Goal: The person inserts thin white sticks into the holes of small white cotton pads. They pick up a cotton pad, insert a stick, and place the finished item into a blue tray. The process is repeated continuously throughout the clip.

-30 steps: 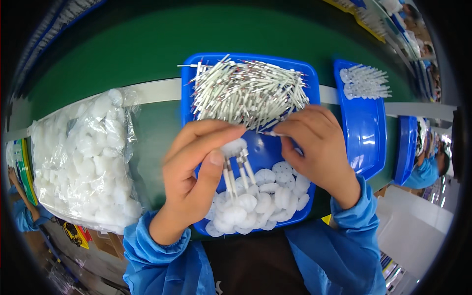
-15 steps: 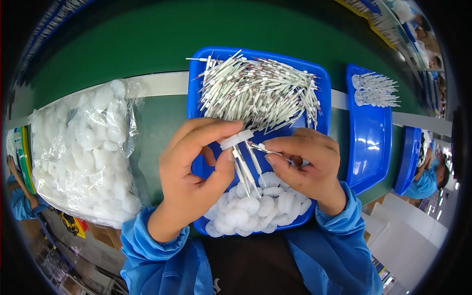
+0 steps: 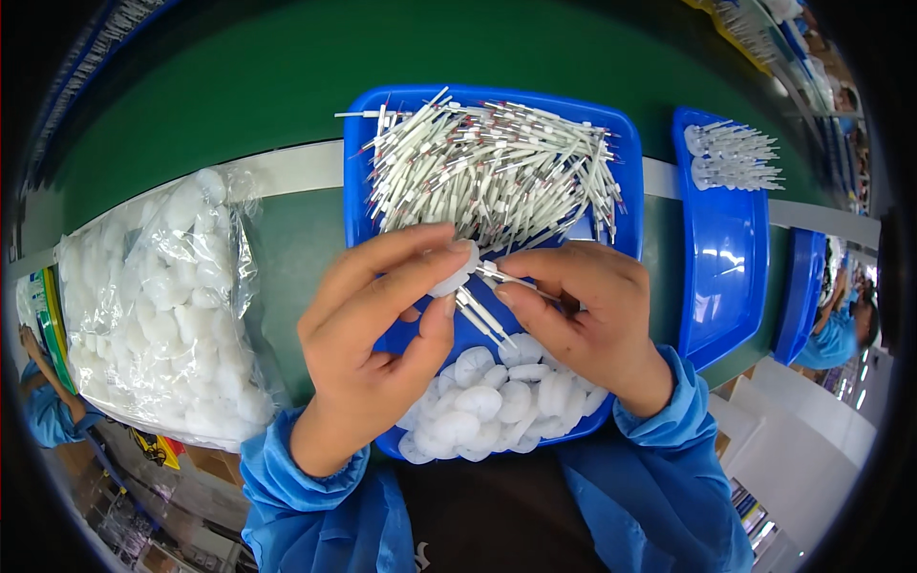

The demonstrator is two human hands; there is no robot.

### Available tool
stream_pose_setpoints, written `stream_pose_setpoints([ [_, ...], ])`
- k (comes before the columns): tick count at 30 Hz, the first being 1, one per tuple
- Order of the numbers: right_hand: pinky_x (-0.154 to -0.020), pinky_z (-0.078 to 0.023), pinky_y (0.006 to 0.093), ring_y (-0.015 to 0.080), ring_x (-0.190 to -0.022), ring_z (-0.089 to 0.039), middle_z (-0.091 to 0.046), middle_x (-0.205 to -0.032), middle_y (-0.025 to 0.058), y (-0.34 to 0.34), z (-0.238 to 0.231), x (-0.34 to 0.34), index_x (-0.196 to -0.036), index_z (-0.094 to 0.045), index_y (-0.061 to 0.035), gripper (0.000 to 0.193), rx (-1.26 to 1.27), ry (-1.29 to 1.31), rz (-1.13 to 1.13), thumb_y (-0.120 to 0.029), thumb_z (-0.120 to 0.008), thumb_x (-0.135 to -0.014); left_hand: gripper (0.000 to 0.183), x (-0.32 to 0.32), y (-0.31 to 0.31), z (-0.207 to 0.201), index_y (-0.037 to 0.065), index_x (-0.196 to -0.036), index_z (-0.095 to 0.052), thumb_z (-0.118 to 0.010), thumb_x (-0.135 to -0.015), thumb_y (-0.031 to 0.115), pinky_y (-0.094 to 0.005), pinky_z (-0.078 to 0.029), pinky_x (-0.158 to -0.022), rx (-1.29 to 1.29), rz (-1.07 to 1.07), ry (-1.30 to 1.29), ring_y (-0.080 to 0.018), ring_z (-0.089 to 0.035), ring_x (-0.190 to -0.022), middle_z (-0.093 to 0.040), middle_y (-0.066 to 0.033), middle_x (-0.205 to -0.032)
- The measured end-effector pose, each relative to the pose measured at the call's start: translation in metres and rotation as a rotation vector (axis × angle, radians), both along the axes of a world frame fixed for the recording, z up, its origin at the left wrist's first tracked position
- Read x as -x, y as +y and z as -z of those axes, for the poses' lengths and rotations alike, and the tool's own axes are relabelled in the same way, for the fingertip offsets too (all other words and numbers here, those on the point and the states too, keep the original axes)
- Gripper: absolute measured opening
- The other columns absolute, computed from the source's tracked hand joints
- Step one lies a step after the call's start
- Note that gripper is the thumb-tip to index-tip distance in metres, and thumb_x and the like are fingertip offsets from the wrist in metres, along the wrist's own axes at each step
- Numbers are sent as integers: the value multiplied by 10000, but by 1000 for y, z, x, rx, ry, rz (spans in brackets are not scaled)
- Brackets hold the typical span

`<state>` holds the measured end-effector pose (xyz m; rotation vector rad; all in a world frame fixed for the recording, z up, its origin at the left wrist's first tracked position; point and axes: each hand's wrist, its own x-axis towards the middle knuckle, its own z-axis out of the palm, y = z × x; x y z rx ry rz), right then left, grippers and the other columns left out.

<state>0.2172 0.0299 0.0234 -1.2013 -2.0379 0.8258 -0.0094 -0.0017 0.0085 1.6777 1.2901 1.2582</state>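
My left hand (image 3: 387, 320) pinches a round translucent white plastic disc (image 3: 457, 272) by its edge, tilted, with a few thin white sticks (image 3: 482, 317) hanging down from it. Close beside it, my right hand (image 3: 583, 310) grips a thin white stick with a metal end (image 3: 516, 280) between thumb and fingers, its tip against or very near the disc. Both hands are above a blue tray (image 3: 626, 143). A large heap of white sticks with metal and reddish tips (image 3: 497, 172) fills the tray's far part. Loose white discs (image 3: 487, 406) are piled at its near end.
On the left lies a clear plastic bag (image 3: 162, 306) full of white discs. A second blue tray (image 3: 721, 272) on the right holds discs fitted with sticks (image 3: 735, 158) at its far end. The table (image 3: 306, 234) is green. Other people in blue sleeves sit at both sides.
My left hand has tilted the disc so its face turns toward my right hand. My right hand has brought its stick up close to the disc. The view has shifted slightly.
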Motion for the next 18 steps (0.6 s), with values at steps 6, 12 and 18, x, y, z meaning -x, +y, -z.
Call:
stream_pose_setpoints([
  [6, -566, -524, 334, 207, -618, -723, -757, -752, 39, -4, 4, 3, -920, -810, -89, 152, -129, -38, 61, -140, -922, -830, 406, -1, 2, 0, 22, -1233, -820, -797, -839, -73, -335, -613, -761, -70, 35, 176, -262, -770, -933, -829, -153, -1161],
  [12, -587, -472, 306, 153, -617, -708, -754, -753, -7, -6, 9, 0, -1009, -796, -81, 246, -417, -222, 37, -159, -930, -819, 391, -7, -5, -6, -26, -1231, -809, -814, -842, -60, -360, -611, -765, 18, 29, 243, -272, -767, -838, -833, -157, -1071],
  [18, -591, -470, 300, 158, -650, -697, -722, -766, 2, -7, 12, 2, -1062, -777, -38, 280, -529, -207, 17, -133, -895, -827, 397, -6, -8, -7, -45, -1254, -797, -813, -857, -60, -346, -607, -720, 63, 50, 212, -261, -757, -809, -825, -167, -1029],
])
